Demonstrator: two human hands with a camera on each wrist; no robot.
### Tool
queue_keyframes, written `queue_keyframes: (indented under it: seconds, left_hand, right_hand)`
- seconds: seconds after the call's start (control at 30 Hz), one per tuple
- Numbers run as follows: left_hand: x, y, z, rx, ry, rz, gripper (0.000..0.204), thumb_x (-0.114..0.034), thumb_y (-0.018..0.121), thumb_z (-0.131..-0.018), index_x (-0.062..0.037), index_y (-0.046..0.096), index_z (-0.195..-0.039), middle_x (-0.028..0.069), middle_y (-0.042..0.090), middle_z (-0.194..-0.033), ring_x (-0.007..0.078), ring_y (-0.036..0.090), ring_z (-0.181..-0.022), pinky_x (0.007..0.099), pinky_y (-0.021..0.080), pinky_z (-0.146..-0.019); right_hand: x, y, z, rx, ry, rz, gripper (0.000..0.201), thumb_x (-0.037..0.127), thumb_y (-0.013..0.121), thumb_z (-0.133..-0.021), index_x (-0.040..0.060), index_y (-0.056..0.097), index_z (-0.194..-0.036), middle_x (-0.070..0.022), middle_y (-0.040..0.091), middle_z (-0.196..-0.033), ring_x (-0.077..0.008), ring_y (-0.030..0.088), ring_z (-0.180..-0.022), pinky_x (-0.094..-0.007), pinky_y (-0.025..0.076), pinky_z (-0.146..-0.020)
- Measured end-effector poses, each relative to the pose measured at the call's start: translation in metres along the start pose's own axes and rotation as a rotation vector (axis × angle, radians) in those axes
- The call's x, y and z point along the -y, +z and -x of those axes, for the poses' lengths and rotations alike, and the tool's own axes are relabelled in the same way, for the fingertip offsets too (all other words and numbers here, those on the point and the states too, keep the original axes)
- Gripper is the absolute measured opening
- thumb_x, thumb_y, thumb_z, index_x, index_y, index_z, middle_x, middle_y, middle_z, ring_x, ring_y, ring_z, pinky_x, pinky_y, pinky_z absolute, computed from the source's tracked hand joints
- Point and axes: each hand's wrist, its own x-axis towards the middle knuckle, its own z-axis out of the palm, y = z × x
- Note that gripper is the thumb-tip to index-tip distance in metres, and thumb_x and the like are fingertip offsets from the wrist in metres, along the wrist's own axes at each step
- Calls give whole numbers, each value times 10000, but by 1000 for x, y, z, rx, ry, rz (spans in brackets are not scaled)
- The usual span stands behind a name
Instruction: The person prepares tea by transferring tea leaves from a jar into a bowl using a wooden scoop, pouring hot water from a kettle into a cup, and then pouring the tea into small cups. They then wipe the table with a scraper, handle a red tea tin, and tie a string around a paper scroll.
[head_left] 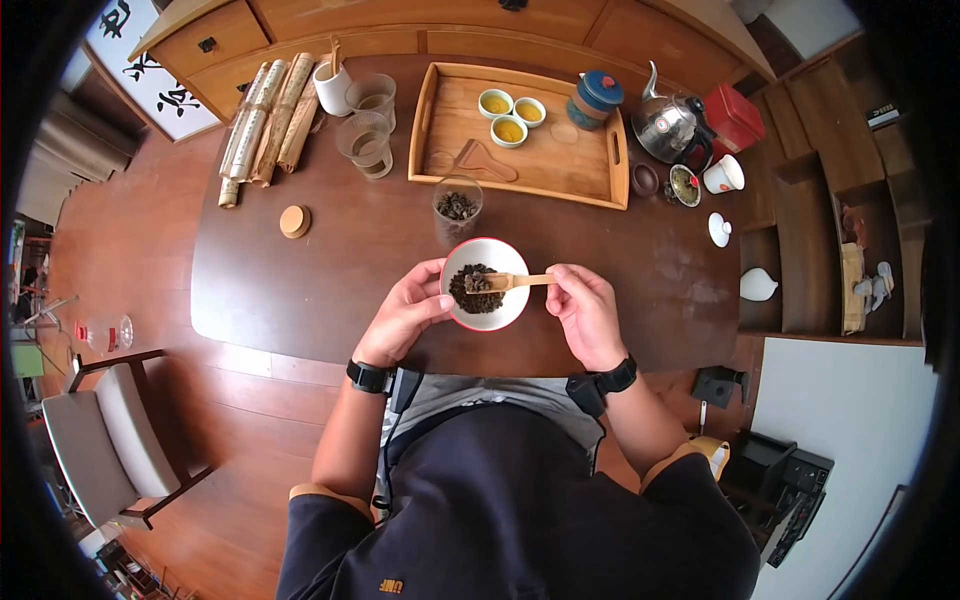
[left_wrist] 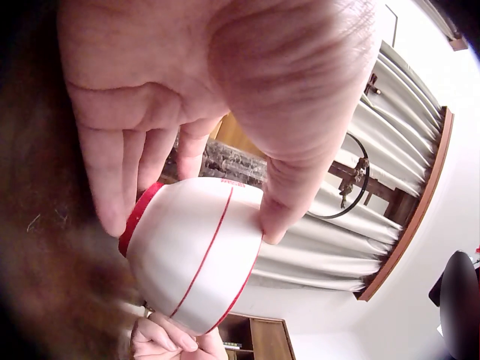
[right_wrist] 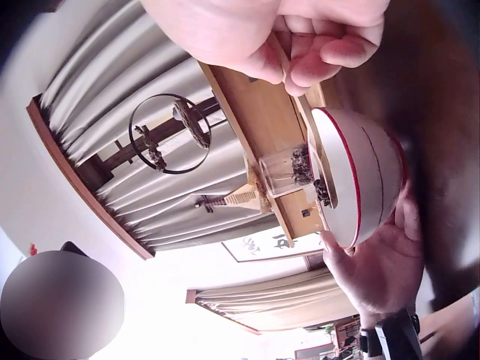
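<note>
My left hand [head_left: 408, 312] holds a white bowl [head_left: 510, 312] with a red rim, thumb at the rim and fingertips at the red-edged foot, as the left wrist view shows. Dark rolled tea leaves [head_left: 466, 299] lie in the bowl. Between thumb and fingers, my right hand [head_left: 586, 308] pinches the end of a small wooden scoop [head_left: 522, 281]. The tip of the scoop is inside the bowl and carries some leaves. In the right wrist view the bowl [right_wrist: 375, 180] is tilted. Just beyond it stands a clear glass [head_left: 458, 222] with more dark leaves.
A wooden tray [head_left: 560, 180] at the back bears three small cups [head_left: 508, 131] and a blue-lidded jar [head_left: 597, 100]. To its right stand a steel kettle [head_left: 668, 128] and a red box [head_left: 735, 117]. Glasses [head_left: 366, 150], tied bamboo scrolls [head_left: 265, 125] and a round wooden lid [head_left: 295, 221] are at left.
</note>
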Motion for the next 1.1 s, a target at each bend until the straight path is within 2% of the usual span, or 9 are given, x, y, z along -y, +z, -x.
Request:
queue_keyframes:
  seconds: [0.4,0.63,0.83,1.03,1.1]
  left_hand:
    - [4,-10,0,57,27,61,573,-136,711,-997,-34,440,-1492,118,674,-1321,195,660,-1208,379,540,-1058]
    - [1,-8,3,64,24,50,567,-139,709,-999,-30,441,-1487,117,671,-1339,184,660,-1205,362,538,-1057]
    - [3,-8,4,57,35,45,609,-162,726,-981,-39,437,-1503,91,656,-1331,186,663,-1191,373,544,-1052]
    - [1,-8,5,60,29,65,582,-146,717,-992,-34,440,-1491,104,669,-1348,180,657,-1215,366,530,-1071]
    - [0,-8,5,59,26,64,592,-152,719,-989,-37,437,-1497,100,663,-1344,185,658,-1214,369,535,-1064]
  right_hand:
    - [49,22,-8,36,-30,73,169,128,631,-1028,-24,698,-1065,-37,630,-758,-124,531,-640,-277,407,-619]
    - [82,40,-33,82,-107,12,155,105,637,-1030,-20,706,-1089,-43,649,-806,-114,562,-671,-262,439,-617]
    - [89,61,-53,33,-173,93,170,133,664,-1027,-22,707,-1083,-37,645,-799,-101,566,-675,-236,443,-620]
    - [81,77,-48,67,-470,519,185,143,684,-1032,-26,728,-1093,-50,698,-848,-75,598,-693,-224,475,-625]
    - [79,78,-44,96,-547,631,161,97,702,-1014,-21,743,-1115,-44,717,-877,-79,631,-727,-217,490,-643]
